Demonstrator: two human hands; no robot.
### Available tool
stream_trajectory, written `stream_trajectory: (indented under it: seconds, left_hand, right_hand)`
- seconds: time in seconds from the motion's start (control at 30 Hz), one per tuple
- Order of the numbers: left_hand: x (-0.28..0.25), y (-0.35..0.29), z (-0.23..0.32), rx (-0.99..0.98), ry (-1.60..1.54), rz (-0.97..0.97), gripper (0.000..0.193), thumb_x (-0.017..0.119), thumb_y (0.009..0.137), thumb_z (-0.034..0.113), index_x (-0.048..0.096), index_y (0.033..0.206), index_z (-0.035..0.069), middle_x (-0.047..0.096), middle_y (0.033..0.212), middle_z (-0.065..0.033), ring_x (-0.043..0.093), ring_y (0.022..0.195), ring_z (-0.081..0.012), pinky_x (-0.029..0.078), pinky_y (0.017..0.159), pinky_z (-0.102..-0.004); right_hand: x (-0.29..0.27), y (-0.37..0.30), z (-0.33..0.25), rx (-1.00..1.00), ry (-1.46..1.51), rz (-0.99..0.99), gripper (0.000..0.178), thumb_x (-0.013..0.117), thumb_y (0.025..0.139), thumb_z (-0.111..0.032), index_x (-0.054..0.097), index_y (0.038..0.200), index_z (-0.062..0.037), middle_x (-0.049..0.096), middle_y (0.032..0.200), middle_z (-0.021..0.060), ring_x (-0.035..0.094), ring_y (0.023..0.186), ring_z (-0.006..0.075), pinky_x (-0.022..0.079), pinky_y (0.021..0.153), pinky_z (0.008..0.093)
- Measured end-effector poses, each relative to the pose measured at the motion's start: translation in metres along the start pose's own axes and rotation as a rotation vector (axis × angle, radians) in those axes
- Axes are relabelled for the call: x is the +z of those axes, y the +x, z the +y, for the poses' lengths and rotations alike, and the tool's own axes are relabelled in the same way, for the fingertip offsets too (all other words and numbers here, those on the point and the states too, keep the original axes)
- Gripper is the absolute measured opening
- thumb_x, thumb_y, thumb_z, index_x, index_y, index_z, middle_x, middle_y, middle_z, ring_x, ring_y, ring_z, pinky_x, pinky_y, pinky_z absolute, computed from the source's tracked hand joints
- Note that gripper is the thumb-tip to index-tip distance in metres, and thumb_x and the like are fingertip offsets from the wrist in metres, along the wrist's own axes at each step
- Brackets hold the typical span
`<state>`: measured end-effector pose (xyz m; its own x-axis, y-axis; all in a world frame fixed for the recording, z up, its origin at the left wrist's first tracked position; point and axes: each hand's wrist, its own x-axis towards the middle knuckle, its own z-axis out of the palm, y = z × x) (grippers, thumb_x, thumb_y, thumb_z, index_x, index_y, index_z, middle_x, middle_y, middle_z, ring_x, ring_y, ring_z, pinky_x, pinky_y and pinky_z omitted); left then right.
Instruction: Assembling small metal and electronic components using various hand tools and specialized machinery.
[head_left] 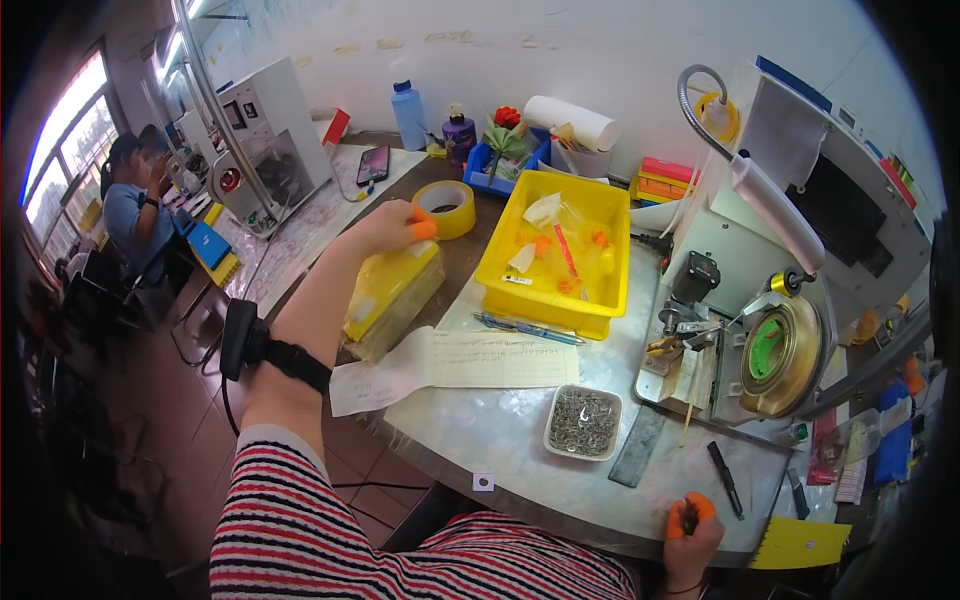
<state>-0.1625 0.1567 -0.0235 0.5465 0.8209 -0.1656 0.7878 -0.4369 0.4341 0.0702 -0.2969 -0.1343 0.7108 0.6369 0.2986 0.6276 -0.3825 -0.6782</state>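
Observation:
My left hand (pixel 393 227), with orange finger covers, reaches to the far end of a yellow-topped block-shaped box (pixel 395 290) wrapped in clear plastic. Its fingers are bent down over the box's far edge, and the fingertips are partly hidden. Low on the right, at the table's front edge, my right hand (pixel 693 545) is curled closed, also with orange finger covers. Something small and dark shows between its fingers, too small to name. Several small metal parts fill a square white dish (pixel 583 422) left of that hand. A black pen (pixel 725 480) lies just beyond it.
A yellow bin (pixel 555 318) holds scraps and orange bits, with pens (pixel 528 328) and a written sheet (pixel 500 360) before it. A tape roll (pixel 445 210) stands beside my left hand. A bench fixture with a wire spool (pixel 768 350) and a lamp (pixel 775 205) occupy the right. A co-worker (pixel 140 215) sits far left.

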Motion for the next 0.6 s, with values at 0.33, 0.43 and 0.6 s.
stream_trajectory:
  seconds: [0.33,0.43,0.6]
  left_hand:
    - [-0.02,-0.073,-0.013,0.212,-0.34,0.432,0.028,0.044,0.089,0.025,0.05,0.102,0.001,0.054,0.09,-0.0068,0.052,0.089,-0.0129,0.038,0.083,-0.0256]
    - [-0.019,-0.067,-0.022,0.238,-0.121,0.535,0.041,0.047,0.087,0.031,0.043,0.116,0.002,0.052,0.106,-0.0111,0.048,0.102,-0.0178,0.034,0.091,-0.0286]
    - [-0.009,-0.022,-0.013,0.042,0.028,0.287,0.062,0.056,0.08,0.039,0.035,0.128,0.005,0.043,0.124,-0.0148,0.037,0.117,-0.0229,0.029,0.097,-0.0308]
  right_hand:
    - [0.002,0.01,-0.01,-0.06,0.079,0.037,0.017,0.063,0.073,-0.007,0.056,0.083,0.0043,0.056,0.06,0.0117,0.055,0.051,0.0169,0.044,0.051,0.0249]
    - [0.003,0.009,-0.008,-0.097,0.068,0.054,0.017,0.063,0.073,-0.008,0.056,0.083,0.0037,0.056,0.061,0.0121,0.055,0.05,0.0186,0.044,0.051,0.0248]
    - [0.006,0.007,0.002,-0.12,0.06,0.075,0.018,0.064,0.072,-0.008,0.056,0.084,0.0032,0.057,0.062,0.0129,0.057,0.052,0.0203,0.045,0.052,0.0258]
